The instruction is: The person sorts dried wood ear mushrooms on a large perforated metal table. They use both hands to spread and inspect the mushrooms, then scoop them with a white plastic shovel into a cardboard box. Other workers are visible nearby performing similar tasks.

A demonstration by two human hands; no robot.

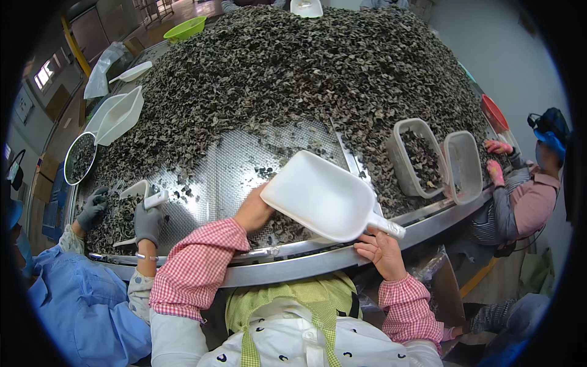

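A white plastic scoop (321, 197) with nothing in its pan is tilted over the near edge of a perforated metal sorting table (229, 158). My left hand (254, 208) is at the scoop's far left rim, its fingers partly hidden behind the pan. At the right, my right hand (383, 252) has its fingers at the underside of the scoop's handle, palm turned up. Dark dried pieces that look like wood ear fungus (316, 73) form a big heap beyond the scoop, and a smaller lot lies beneath it.
A co-worker's gloved hand (149, 222) holds a small scoop at left. Two clear plastic tubs (463, 167) stand at right, near another person's pink gloves (495, 172). White scoops (120, 117), a round sieve (80, 158) and a green basin (185, 30) line the left side; a red basin (494, 113) sits far right.
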